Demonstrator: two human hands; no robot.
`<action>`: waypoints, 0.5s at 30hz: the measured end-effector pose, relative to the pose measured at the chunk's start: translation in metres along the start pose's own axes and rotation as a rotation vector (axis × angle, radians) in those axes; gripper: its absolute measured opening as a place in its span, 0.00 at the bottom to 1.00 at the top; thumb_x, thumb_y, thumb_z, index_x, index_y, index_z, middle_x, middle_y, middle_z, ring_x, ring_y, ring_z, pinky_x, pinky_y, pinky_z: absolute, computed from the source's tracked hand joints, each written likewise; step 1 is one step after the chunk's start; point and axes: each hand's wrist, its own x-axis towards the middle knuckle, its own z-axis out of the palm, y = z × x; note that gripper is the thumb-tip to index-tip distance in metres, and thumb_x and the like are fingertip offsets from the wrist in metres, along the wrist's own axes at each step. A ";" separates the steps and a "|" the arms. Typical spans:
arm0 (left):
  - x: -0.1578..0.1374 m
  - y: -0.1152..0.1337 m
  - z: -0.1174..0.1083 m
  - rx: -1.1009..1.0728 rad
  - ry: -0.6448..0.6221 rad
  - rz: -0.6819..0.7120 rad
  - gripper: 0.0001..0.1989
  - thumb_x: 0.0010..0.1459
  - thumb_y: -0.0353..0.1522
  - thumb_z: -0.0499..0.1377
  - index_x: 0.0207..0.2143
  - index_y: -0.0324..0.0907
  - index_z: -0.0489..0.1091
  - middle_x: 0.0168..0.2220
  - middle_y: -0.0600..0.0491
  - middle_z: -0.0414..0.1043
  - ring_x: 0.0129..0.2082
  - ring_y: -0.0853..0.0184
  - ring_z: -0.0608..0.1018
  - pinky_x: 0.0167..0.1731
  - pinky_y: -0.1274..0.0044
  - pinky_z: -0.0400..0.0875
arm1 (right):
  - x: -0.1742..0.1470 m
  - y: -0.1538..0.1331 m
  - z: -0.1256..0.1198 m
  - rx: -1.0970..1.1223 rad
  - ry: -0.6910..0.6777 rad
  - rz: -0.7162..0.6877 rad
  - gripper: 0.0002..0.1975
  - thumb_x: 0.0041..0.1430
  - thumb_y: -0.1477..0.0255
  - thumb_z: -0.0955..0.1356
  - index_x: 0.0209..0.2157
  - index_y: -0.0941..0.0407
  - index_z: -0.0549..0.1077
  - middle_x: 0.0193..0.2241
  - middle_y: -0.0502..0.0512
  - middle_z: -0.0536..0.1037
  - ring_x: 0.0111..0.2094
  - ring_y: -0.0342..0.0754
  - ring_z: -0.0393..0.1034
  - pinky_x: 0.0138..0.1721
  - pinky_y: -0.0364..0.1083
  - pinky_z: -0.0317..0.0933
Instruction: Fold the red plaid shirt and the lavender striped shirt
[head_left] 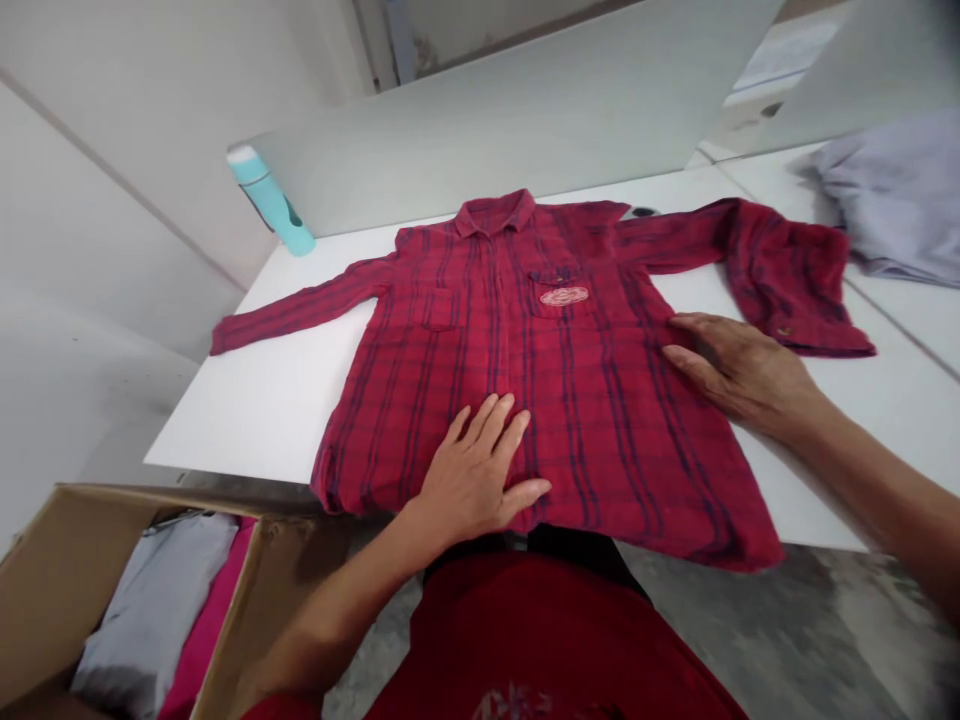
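Note:
A red plaid shirt (540, 370) lies front up and spread out on the white table (262, 400), collar at the far side, hem hanging a little over the near edge. Its left sleeve stretches straight out; its right sleeve is bent and bunched at the far right. My left hand (476, 470) rests flat, fingers apart, on the lower middle of the shirt. My right hand (739, 370) lies flat on the shirt's right side edge, below the sleeve. Neither hand grips anything.
A teal bottle (274, 205) stands at the table's far left corner. A pale lilac garment (892, 195) lies on the neighbouring table at the right. A cardboard box (45, 580) with folded grey and pink clothes sits on the floor at the lower left.

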 end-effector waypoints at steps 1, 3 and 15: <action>-0.001 0.002 0.005 -0.009 0.005 -0.005 0.40 0.73 0.54 0.48 0.74 0.35 0.55 0.76 0.37 0.52 0.77 0.51 0.56 0.74 0.56 0.54 | 0.000 0.000 0.000 -0.001 0.002 0.003 0.34 0.71 0.50 0.57 0.59 0.63 0.74 0.57 0.72 0.78 0.60 0.62 0.73 0.65 0.56 0.65; 0.000 0.002 0.010 -0.038 0.007 -0.015 0.39 0.73 0.53 0.49 0.74 0.36 0.55 0.76 0.38 0.51 0.77 0.51 0.54 0.74 0.55 0.53 | 0.000 -0.002 0.000 -0.002 0.000 0.017 0.36 0.70 0.48 0.57 0.58 0.63 0.74 0.57 0.72 0.78 0.60 0.63 0.73 0.65 0.57 0.65; -0.041 -0.041 -0.046 -0.511 0.767 -0.203 0.23 0.76 0.45 0.50 0.64 0.46 0.70 0.63 0.48 0.74 0.62 0.62 0.77 0.65 0.63 0.71 | -0.006 -0.002 -0.012 -0.055 -0.119 0.142 0.29 0.70 0.61 0.62 0.65 0.61 0.71 0.62 0.71 0.74 0.64 0.62 0.68 0.65 0.57 0.61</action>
